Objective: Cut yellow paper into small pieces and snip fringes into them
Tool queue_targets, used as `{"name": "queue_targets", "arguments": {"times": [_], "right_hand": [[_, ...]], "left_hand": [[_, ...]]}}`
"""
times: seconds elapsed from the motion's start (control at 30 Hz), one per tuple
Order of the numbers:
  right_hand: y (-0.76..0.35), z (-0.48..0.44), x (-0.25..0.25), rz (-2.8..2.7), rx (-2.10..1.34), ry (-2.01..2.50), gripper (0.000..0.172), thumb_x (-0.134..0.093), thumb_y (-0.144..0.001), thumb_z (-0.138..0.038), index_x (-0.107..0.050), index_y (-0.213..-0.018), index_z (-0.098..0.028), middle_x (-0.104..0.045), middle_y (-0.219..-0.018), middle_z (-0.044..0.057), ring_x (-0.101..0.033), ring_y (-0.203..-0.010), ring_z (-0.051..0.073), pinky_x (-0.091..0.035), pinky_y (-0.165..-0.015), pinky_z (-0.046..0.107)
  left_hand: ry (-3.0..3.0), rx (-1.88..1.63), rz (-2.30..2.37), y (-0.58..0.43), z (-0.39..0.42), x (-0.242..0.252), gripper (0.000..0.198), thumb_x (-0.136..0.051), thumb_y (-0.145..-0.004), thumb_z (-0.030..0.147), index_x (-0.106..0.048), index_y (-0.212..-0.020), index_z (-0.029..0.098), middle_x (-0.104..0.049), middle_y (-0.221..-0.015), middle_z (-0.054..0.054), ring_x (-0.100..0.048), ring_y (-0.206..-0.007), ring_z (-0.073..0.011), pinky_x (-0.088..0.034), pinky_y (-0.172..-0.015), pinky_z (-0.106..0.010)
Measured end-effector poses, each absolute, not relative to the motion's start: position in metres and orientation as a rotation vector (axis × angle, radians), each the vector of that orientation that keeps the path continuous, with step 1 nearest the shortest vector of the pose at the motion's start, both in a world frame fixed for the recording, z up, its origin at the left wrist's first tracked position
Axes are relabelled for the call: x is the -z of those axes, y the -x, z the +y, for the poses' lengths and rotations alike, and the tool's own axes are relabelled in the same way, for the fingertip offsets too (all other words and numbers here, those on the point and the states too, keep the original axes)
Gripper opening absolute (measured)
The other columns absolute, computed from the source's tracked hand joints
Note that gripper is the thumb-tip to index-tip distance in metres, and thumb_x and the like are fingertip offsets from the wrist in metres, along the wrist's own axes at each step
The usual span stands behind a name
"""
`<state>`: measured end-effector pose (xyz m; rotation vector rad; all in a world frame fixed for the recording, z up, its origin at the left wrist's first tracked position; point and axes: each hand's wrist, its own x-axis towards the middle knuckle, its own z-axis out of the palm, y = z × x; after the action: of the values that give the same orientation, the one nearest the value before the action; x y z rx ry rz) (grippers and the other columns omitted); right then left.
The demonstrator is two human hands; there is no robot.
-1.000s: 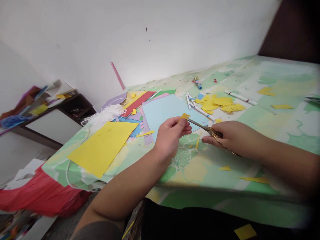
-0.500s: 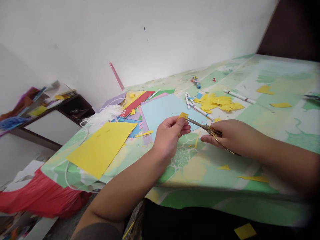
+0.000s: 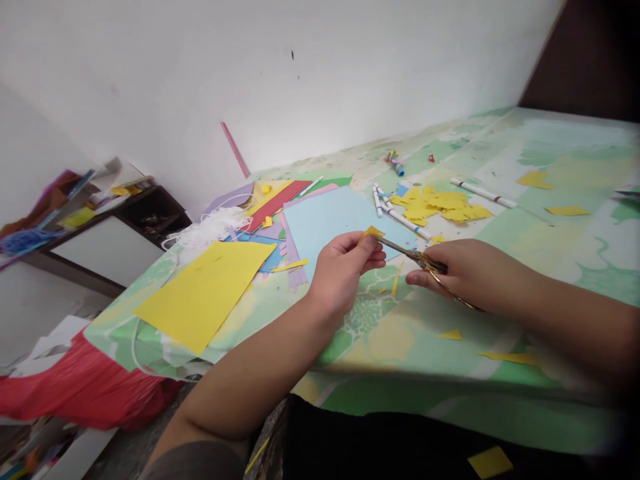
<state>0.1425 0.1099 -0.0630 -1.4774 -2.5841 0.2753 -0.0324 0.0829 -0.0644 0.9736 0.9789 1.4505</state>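
Note:
Between the thumb and fingers of my left hand (image 3: 345, 263) is a small piece of yellow paper (image 3: 373, 232). My right hand (image 3: 467, 270) grips the gold-coloured handles of a pair of scissors (image 3: 413, 255), whose blades point left and meet the paper's edge. Both hands are just above the table, beside a light blue sheet (image 3: 325, 223). Beyond my right hand lies a heap of fringed yellow paper pieces (image 3: 440, 203). Thin yellow scraps (image 3: 397, 279) are on the cloth below the scissors.
A large yellow sheet (image 3: 207, 293) lies at the left of the patterned tablecloth (image 3: 380, 347). White string (image 3: 213, 227) is bundled behind it, near coloured papers. White markers (image 3: 483, 193) and a blue crayon-like object (image 3: 395, 163) lie farther back. A red plastic bag (image 3: 85, 387) is at lower left.
The whole view has shifted slightly. My left hand still pinches the yellow piece, which shows at a slightly different angle, and the scissor blades look closer together.

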Motion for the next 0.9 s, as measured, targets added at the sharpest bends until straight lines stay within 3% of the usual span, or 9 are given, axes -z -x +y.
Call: {"name": "queue_targets", "arguments": {"times": [0.9], "right_hand": [[-0.1438, 0.1115, 0.0621, -2.554, -0.278, 1.554, 0.052, -0.034, -0.069, -0.071, -0.039, -0.052, -0.022, -0.047, -0.049, 0.001, -0.042, -0.048, 0.015, -0.026, -0.046, 0.027]], "left_hand": [[-0.983, -1.461, 0.968, 0.0335, 0.0846, 0.0646, 0.013, -0.066, -0.067, 0.026, -0.061, -0.067, 0.014, -0.059, -0.057, 0.002, -0.057, -0.056, -0.0072, -0.049, -0.060, -0.023]]}}
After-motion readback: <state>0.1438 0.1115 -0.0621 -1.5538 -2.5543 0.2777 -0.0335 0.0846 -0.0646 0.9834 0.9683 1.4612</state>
